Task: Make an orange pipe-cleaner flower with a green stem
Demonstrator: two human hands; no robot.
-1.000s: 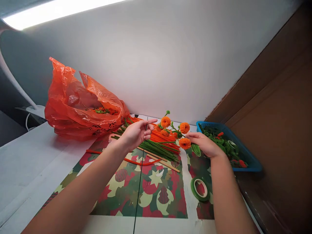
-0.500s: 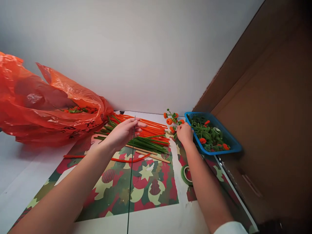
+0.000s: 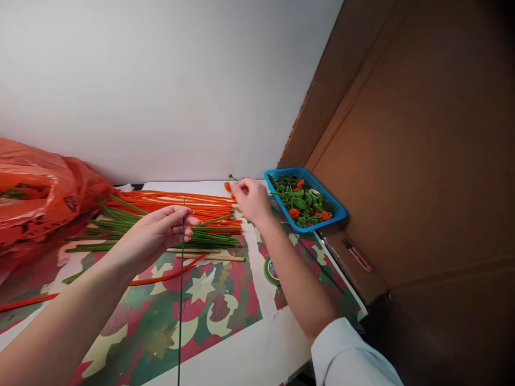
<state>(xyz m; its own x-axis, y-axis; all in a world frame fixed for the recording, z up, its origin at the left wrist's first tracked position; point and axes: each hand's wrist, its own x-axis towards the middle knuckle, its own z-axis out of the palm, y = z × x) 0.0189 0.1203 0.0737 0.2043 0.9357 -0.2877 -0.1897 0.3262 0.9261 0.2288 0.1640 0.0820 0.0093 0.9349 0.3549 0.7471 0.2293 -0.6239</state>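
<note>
My left hand (image 3: 161, 230) is closed in a pinch on a thin dark green floral wire (image 3: 181, 300), which stands nearly upright and runs down past the bottom edge. Farther right, my right hand (image 3: 253, 201) is closed on a small sprig of orange flowers (image 3: 227, 186) with a green bud; most of the sprig is hidden behind the fingers. Under and beyond the left hand lie orange chenille stems (image 3: 189, 201) and green chenille stems (image 3: 213, 238).
A blue basket (image 3: 340, 213) of green leaves and orange blooms stands at the right. Green floral tape (image 3: 270, 272) lies beside my right forearm. Wooden sticks (image 3: 217, 258) rest on the patterned sheet. An orange plastic bag (image 3: 52, 187) is at left, a pink cutter (image 3: 358, 256) by the cardboard.
The view has swung to the right. My right hand has moved slightly left over the orange flowers, now covering most of them. The left hand still holds the wire upright.
</note>
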